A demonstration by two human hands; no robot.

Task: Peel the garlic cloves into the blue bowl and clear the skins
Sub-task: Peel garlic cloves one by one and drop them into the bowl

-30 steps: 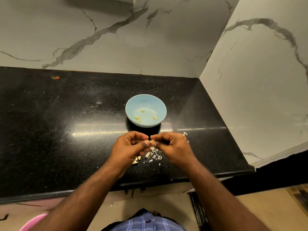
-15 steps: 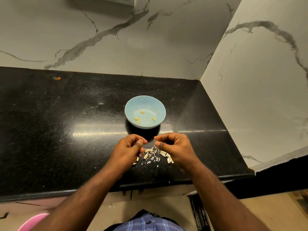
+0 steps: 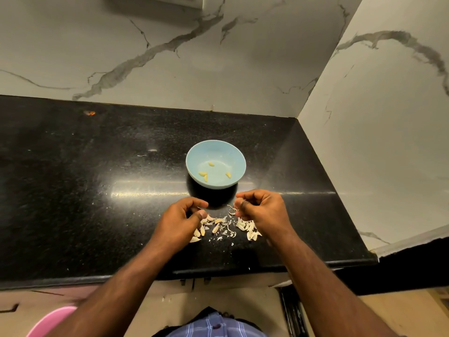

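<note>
Now, four peeled yellow garlic cloves (image 3: 206,175) lie inside the round pale-blue bowl (image 3: 233,152) on the glossy black stone tabletop (image 3: 73,190). Just nearer than the bowl, papery whitish garlic skins (image 3: 224,227) lie scattered between both hands. Left hand (image 3: 181,221) fingers curl; what they hold I cannot tell. Right hand (image 3: 263,210) seems to pinch a skin scrap. Best drop skins onto that pile, away from the bowl.

— Where's the blue bowl (image 3: 194,152)?
— Upright on the black counter, at twelve o'clock from the skins (image 3: 226,227).
— Anything in it?
— Four peeled garlic cloves (image 3: 203,175), pale yellow, lying loose on its floor.
— And the skins?
— Papery whitish scraps, scattered flat at the bowl's six o'clock.
</note>
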